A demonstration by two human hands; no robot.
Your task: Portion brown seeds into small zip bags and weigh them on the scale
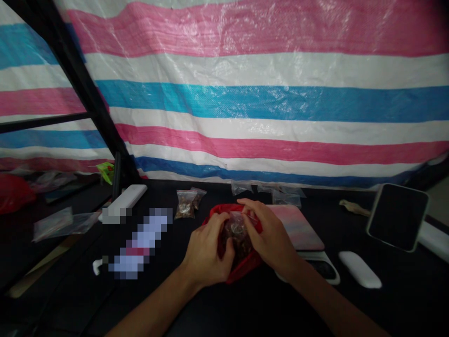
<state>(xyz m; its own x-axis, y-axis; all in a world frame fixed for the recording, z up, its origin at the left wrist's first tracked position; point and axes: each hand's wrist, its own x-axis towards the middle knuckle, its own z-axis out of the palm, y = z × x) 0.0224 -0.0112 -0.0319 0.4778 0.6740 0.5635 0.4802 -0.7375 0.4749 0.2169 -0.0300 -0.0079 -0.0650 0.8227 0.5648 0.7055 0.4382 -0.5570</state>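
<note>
As both hands meet over the desk (157,304), one small clear bag (237,222), in the mouth of a red bag (243,270), well short of the far edge. Upper end: toward that edge; long axis apparently near-to-far. Left hand (210,248): fingers curled, left side. Right hand (268,234): thumb and forefinger bent, right side. Whether either pinches film, I cannot tell. Lower end: indistinct among brown contents. Red bag's flanks: partly hidden by hands.

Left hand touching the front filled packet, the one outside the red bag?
Apart. Head view: a strip of black tabletop shows between the left hand and the front filled packet.
</note>
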